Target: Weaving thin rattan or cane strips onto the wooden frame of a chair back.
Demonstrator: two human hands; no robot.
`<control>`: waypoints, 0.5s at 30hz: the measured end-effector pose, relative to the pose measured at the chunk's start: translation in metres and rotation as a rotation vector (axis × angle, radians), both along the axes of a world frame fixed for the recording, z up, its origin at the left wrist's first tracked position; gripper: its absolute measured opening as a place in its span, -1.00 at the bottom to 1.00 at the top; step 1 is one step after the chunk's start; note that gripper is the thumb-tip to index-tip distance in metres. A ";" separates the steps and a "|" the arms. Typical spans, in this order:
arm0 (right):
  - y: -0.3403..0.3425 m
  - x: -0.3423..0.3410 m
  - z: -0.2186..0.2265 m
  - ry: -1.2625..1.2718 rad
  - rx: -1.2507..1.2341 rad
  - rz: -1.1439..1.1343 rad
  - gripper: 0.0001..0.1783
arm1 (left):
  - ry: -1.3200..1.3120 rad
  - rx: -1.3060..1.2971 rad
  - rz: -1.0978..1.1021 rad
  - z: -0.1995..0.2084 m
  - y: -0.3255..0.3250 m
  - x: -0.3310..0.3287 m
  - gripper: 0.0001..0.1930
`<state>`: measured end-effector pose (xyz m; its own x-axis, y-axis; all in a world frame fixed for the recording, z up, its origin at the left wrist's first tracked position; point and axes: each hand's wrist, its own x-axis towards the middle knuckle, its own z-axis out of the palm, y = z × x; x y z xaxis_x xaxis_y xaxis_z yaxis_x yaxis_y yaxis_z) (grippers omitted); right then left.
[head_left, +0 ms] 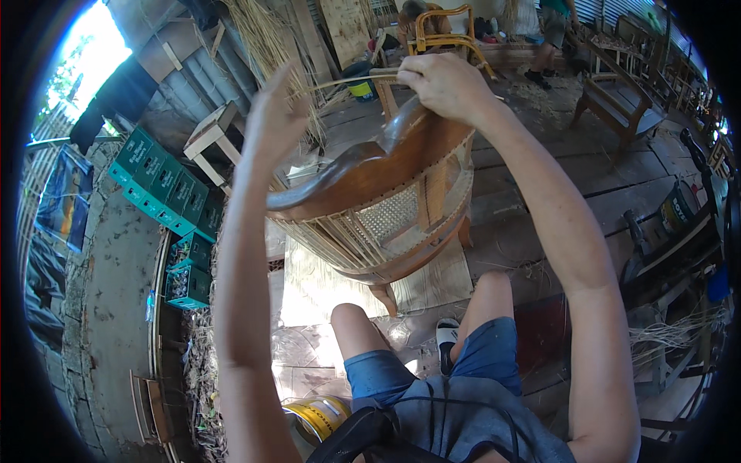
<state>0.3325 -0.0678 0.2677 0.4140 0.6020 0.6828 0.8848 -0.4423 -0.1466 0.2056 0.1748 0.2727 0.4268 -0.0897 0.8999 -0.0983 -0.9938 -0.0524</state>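
A wooden chair (pixel 351 184) with a curved, glossy brown top rail stands in front of my knees. Light cane strands (pixel 345 238) run down from the rail across its curved back, and woven cane mesh (pixel 391 216) shows inside the frame. Above the rail's right part, my right hand (pixel 449 86) is closed with its fingertips pinching a thin cane strand (pixel 347 79). That strand stretches leftward to my left hand (pixel 279 117), which is raised beyond the rail's left end. Motion blurs the left fingers, so their grip on the strand is unclear.
Green crates (pixel 158 181) are stacked at the left, near a small wooden stool (pixel 216 139). A yellow bucket (pixel 318 417) stands by my left leg. Long dried strands (pixel 266 38) lean at the back. Wooden chairs (pixel 621 108) and other people (pixel 552 35) are farther off.
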 end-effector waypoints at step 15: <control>-0.077 0.029 0.017 -0.070 0.189 -0.167 -0.73 | 1.270 0.108 0.197 0.008 0.022 0.057 -0.61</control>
<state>0.3610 -0.1446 0.2847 0.4445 0.3881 0.8073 0.8126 -0.5539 -0.1811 0.2624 0.1969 0.2807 0.9880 0.0255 -0.1525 0.0086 -0.9938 -0.1109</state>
